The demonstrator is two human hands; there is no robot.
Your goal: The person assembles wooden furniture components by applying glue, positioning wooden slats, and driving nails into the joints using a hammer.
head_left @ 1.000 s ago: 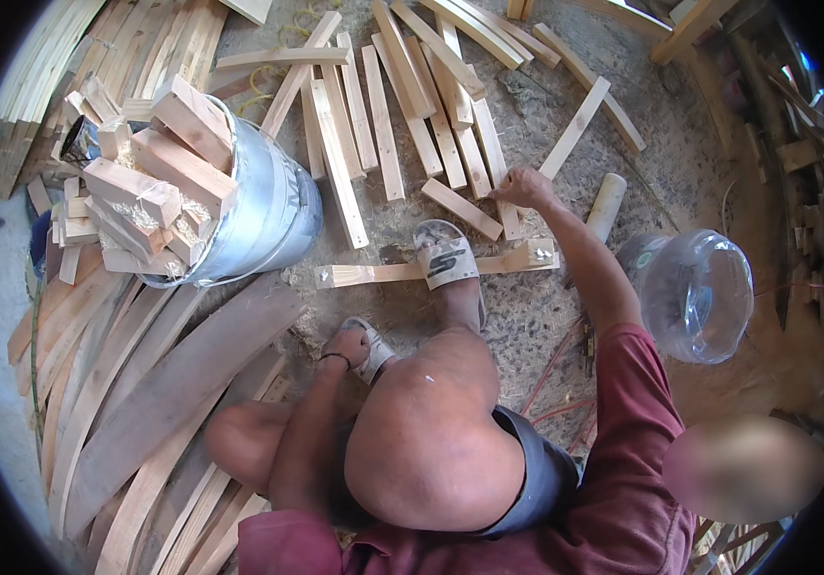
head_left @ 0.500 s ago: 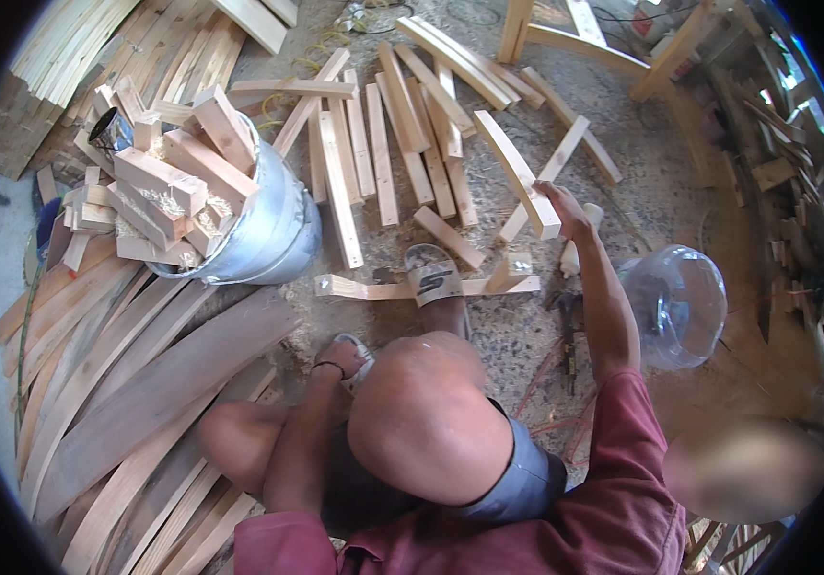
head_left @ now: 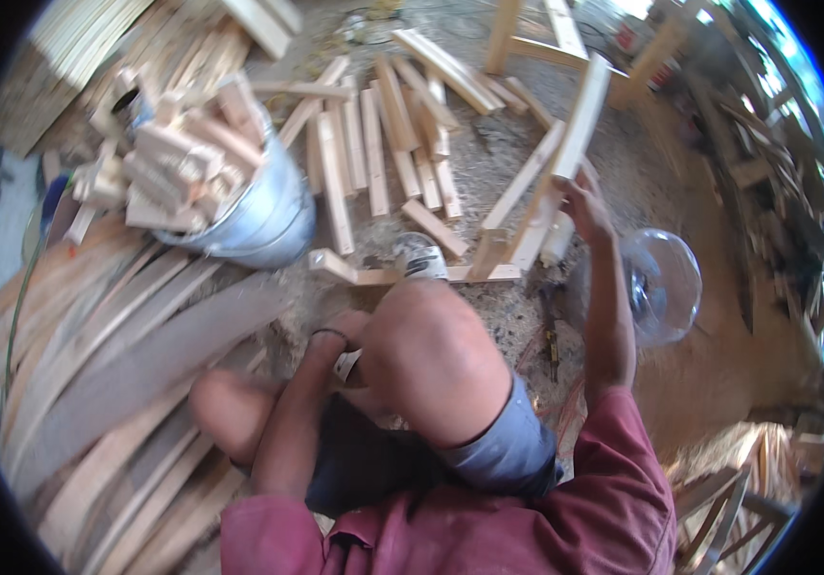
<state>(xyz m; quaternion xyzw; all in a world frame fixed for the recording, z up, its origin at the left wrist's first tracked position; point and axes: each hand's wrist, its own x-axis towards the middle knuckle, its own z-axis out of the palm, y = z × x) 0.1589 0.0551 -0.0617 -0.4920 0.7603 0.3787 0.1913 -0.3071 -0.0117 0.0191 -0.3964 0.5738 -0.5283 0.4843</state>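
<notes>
My right hand [head_left: 586,209] is closed round the near end of a pale wooden bar [head_left: 584,120], raised at a slant beyond it. Another length of wood [head_left: 533,235] slopes down from just below the hand; I cannot tell whether it is joined to the bar. A wooden strip with upright end blocks [head_left: 378,277] lies on the ground, with my sandalled foot [head_left: 419,257] on it. My left hand [head_left: 352,331], with a dark band at the wrist, is low beside my raised knee. Blur and the knee hide its fingers.
Several loose bars [head_left: 373,153] lie ahead. A metal bucket [head_left: 263,225] heaped with offcuts stands at left, above curved planks [head_left: 143,374]. At right are a clear plastic container [head_left: 666,287], a white bottle [head_left: 557,238] and a dark tool [head_left: 552,335]. A wooden frame [head_left: 546,53] stands behind.
My right hand has swung the bar rightward, so its far end now points up and to the right. My left hand has shifted slightly up, and the view has moved and blurred.
</notes>
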